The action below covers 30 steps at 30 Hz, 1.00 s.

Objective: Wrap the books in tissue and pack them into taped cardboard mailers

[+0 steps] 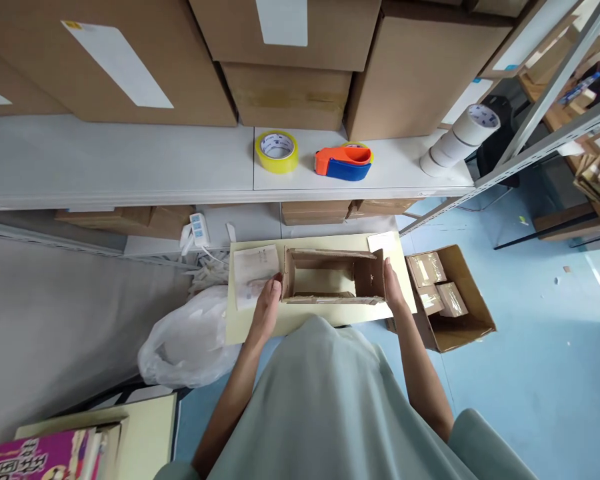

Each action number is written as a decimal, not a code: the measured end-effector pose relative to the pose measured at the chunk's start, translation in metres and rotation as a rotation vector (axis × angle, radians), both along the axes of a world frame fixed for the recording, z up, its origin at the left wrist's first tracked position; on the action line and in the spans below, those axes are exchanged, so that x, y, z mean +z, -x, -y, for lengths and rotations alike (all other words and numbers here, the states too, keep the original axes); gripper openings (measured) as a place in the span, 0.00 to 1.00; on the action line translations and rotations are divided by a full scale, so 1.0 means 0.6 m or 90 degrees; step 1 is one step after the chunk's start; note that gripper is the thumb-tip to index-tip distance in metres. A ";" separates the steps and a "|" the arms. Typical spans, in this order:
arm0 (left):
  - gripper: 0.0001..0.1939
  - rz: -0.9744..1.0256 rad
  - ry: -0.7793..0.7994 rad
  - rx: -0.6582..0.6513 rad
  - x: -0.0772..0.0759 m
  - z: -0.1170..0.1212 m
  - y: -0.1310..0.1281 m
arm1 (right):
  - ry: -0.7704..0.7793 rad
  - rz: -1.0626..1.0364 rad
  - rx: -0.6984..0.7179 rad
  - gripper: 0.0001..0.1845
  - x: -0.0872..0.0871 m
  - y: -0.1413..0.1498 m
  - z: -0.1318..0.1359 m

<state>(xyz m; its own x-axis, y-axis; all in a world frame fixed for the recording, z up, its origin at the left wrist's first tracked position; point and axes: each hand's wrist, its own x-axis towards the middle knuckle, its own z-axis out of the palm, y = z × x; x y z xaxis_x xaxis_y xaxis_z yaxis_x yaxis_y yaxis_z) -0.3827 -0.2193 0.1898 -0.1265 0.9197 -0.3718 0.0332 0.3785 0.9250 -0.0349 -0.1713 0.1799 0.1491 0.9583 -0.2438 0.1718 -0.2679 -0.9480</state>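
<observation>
A narrow brown cardboard box (370, 275) stands before me with its top open. The pale board colour shows through inside it, as if the bottom were open too. My left hand (267, 303) presses on its left end, thumb near the upper edge. At the opposite end my right hand (393, 287) holds the side wall, its fingers partly hidden by the box. Below it lies a cream-coloured board (300, 327). A clear plastic sleeve with a printed paper (255, 267) rests on the board near my left hand. A white slip (381, 241) lies behind the right end.
A grey shelf (170, 160) ahead carries large cartons (290, 93), yellow tape (277, 152), an orange-and-blue tape dispenser (343, 163) and stacked label rolls (460, 140). An open carton (473, 320) with small boxes stands right. A white plastic bag (190, 340) and books (40, 457) are left.
</observation>
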 end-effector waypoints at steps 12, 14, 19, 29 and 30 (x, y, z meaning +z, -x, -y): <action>0.35 -0.206 -0.054 0.060 0.017 0.023 -0.051 | -0.180 0.318 0.235 0.24 0.082 -0.028 -0.132; 0.36 -0.226 -0.074 0.056 0.027 0.039 -0.053 | -0.179 0.329 0.220 0.26 0.083 -0.027 -0.154; 0.34 -0.298 -0.096 -0.077 0.066 0.069 -0.067 | -0.119 0.306 0.218 0.32 0.080 -0.015 -0.186; 0.42 -0.402 -0.063 -0.235 0.063 0.056 -0.060 | 0.022 0.129 0.297 0.34 0.068 0.005 -0.172; 0.43 -0.403 -0.059 -0.238 0.061 0.052 -0.054 | 0.021 0.124 0.311 0.33 0.069 0.002 -0.170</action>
